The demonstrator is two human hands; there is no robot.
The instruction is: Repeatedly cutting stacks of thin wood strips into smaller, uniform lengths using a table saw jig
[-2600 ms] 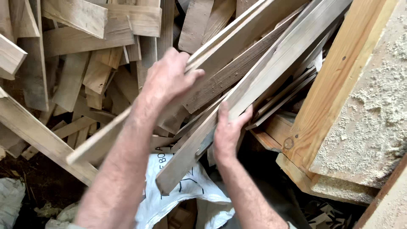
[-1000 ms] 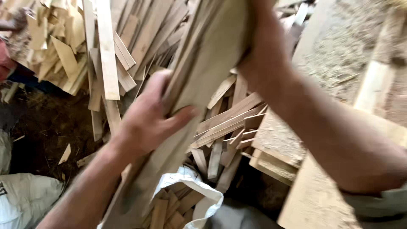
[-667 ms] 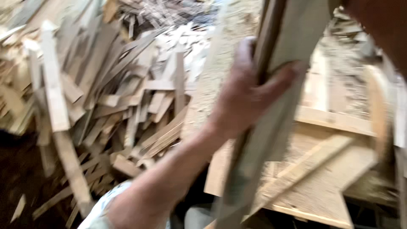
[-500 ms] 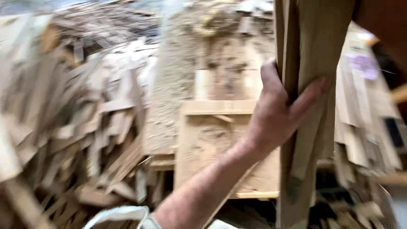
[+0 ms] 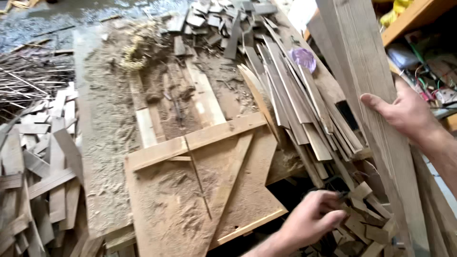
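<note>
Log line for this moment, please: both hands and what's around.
right hand: grips upright planks | left hand: among small offcuts | nearby: sawdust-covered panel, leaning slats

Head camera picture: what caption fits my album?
Right hand steadies tall planks; left hand reaches among wood scraps.

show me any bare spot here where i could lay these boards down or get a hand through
The freest patch is the sawdust-covered panel in the middle, between the diagonal brace and the scrap pile on the left. Crowded: the leaning strips, and the offcuts around the left hand. The right hand steadies tall boards.
</note>
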